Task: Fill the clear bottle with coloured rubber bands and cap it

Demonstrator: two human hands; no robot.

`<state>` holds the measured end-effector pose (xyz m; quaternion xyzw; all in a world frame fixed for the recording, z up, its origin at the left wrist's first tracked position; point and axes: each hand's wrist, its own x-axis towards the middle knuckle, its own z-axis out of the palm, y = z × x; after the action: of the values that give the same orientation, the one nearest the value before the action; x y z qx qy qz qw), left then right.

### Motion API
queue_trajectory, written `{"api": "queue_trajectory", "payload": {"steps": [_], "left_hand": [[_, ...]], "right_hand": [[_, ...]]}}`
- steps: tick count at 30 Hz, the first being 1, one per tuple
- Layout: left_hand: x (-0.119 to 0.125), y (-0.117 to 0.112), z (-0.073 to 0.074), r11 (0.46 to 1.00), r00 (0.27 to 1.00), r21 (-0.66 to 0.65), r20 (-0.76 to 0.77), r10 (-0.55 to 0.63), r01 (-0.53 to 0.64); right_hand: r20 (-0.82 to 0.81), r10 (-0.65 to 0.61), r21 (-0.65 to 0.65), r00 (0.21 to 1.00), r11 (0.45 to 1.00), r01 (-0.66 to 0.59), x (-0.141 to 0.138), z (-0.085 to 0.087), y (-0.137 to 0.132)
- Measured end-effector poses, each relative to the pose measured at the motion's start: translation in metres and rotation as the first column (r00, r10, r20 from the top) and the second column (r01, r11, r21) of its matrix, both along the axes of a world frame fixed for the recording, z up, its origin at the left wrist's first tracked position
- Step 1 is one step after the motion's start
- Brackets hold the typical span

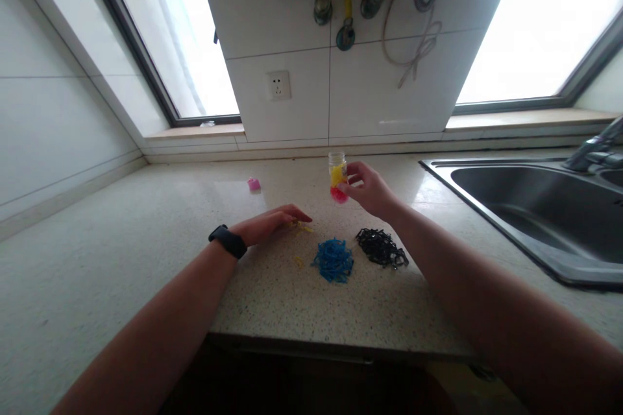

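My right hand (368, 189) is closed around a small clear jar (337, 176), held a little above the counter; the jar holds yellow bands over pink ones. My left hand (270, 223) lies on the counter with fingers stretched out, its tips touching a few yellow rubber bands (302, 227). A black watch sits on that wrist. In front of the hands lie a blue pile of rubber bands (333, 260) and a black pile of rubber bands (381, 248), side by side.
A small pink lid (254, 184) rests on the speckled counter (121, 259) to the far left. A steel sink (530, 214) with a tap is at the right. A tiled wall with a socket (279, 85) and hoses stands behind.
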<state>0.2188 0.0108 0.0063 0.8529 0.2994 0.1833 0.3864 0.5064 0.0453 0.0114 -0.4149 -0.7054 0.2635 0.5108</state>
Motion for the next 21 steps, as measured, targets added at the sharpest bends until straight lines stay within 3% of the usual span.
{"api": "queue_trajectory", "payload": {"steps": [5,9,12,15,21], "left_hand": [[0.011,-0.010,0.006,0.998,0.990,0.054,-0.139,-0.021,0.029],[0.009,-0.006,0.007,0.998,0.997,0.052,-0.078,-0.018,0.022],[0.001,-0.002,0.007,0.991,0.995,0.133,-0.089,0.038,-0.026],[-0.005,-0.004,0.007,0.976,0.987,0.216,-0.146,0.067,-0.034],[0.002,-0.016,-0.001,0.968,0.952,0.248,-0.303,0.045,0.033]], "right_hand": [[0.018,0.004,-0.007,1.000,1.000,-0.004,-0.001,0.000,-0.001],[0.019,0.014,-0.007,1.000,1.000,-0.014,0.001,-0.002,0.000],[0.036,0.012,-0.004,0.999,1.000,-0.012,0.002,-0.003,0.001],[0.047,0.005,0.000,0.999,1.000,-0.005,0.003,-0.005,0.003],[0.046,0.018,-0.004,0.999,1.000,-0.017,0.004,-0.008,0.005]]}}
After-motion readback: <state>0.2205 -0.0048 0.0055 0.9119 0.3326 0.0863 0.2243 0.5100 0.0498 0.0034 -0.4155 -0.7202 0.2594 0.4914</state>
